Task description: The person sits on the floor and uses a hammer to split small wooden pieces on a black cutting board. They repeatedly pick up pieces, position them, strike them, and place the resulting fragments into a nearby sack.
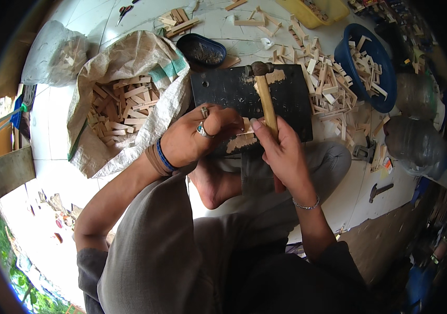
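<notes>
Left: clear bag [40, 52], few wood bits [69, 56] inside; then sack [113, 55], heaped with wood strips [124, 104]. Left hand [187, 133] curled, seemingly pinching 1 pale piece [248, 125] above board [223, 94]; fingertips partly hidden. Blue tray [181, 46] beyond, dark bits [202, 54] inside. Right hand [285, 152] grips hammer [266, 104], thumb at piece. Step looks like positioning piece; next move calls for steady hold, fingers clear of hammer head. Far right: blue tub [383, 60], wood parts [372, 76] inside.

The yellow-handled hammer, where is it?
In the head view, just right of centre, the hammer is in the right hand, its head near the far edge of the black board.
</notes>
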`<state>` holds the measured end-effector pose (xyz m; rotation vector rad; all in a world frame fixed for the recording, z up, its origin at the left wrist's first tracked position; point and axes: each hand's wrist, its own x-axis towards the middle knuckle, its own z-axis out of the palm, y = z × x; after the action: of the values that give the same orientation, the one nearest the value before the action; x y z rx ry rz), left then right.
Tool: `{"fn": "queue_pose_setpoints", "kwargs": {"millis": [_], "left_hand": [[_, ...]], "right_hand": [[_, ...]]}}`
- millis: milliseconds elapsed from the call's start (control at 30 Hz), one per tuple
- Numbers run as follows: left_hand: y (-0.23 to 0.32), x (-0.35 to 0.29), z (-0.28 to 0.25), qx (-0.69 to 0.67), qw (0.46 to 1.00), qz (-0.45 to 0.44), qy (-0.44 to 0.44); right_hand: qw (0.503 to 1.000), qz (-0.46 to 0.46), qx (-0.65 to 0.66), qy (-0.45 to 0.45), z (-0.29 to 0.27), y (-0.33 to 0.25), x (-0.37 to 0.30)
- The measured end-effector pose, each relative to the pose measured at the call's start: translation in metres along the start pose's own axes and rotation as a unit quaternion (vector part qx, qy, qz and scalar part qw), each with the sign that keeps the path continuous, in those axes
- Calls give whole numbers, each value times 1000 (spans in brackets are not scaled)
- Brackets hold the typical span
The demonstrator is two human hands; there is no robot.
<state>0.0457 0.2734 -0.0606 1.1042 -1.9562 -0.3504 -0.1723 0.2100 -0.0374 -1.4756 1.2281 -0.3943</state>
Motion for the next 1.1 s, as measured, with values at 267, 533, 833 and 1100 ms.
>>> {"fn": "queue_pose_setpoints", "kwargs": {"millis": [267,533,833,1100], "left_hand": [[11,1,-16,-202,944,-251,-74],[6,-1,-7,-82,990,-118,0],[4,-4,-10,-61,996,-63,-9],[9,-2,-12,-94,990,-106,-19]], "right_hand": [[984,-121,-125,40,-34,-10,-25],[907,-285,-307,-42,-65,-14,-61],[900,-195,-374,-109,-67,-21,-71],[854,-334,-399,-32,-62,-9,-63]]}}
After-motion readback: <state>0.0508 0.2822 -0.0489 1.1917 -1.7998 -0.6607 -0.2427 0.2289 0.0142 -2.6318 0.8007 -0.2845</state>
